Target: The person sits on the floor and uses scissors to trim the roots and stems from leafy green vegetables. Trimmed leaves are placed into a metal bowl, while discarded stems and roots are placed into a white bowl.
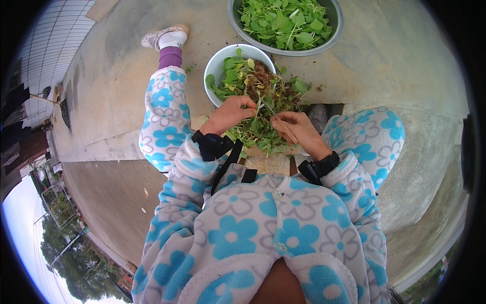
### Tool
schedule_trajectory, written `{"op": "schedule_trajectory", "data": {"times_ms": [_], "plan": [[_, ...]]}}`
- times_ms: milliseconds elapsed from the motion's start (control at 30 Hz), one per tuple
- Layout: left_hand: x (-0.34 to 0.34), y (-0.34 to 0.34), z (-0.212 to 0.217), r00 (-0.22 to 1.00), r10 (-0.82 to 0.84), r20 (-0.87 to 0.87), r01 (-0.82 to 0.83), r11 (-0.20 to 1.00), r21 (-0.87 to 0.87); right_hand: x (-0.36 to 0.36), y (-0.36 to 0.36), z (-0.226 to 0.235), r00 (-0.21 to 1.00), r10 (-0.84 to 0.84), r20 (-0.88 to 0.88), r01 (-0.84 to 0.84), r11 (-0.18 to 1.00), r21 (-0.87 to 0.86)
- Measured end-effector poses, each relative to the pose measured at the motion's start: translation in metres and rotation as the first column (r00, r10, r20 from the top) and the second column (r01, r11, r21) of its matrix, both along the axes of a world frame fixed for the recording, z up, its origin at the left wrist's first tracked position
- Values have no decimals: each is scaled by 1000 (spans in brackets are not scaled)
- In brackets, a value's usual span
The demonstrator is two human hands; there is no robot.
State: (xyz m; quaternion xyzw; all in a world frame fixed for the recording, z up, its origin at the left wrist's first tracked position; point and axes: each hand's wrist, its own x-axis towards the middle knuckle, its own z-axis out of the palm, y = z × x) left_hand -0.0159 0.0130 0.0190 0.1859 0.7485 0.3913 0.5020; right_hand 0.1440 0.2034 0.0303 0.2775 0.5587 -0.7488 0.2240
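Observation:
My left hand pinches a green stem at the near edge of a heap of leafy greens. My right hand holds the other end of that same sprig, fingers closed on it. The heap spills from a white bowl down onto a wooden board between my knees. It mixes green leaves with brown roots and yellowed bits. Both wrists wear black straps. A metal basin farther away holds cleaner green leaves.
I sit on a concrete floor in flowered fleece clothing, left leg stretched out with a shoe at its end. A step edge runs across the concrete on both sides. Trees and buildings show far at the left rim.

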Motion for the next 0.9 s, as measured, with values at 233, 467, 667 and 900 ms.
{"op": "schedule_trajectory", "data": {"times_ms": [233, 467, 667, 900], "plan": [[4, 6, -2, 994, -56, -96, 57, 998, 11, 4, -1, -12, 999, 36, -18, -33, 987, 155], [4, 12, 1, 981, -152, -120, 151, 988, -20, 6, -1, -22, 992, 76, -101, -49, 968, 245], [19, 16, -1, 996, -52, -78, 53, 999, 8, 9, -2, -24, 991, 49, -123, -13, 962, 272], [27, 17, -9, 990, -73, -124, 75, 997, 8, 10, 0, -15, 998, 67, -15, -61, 965, 256]]}}
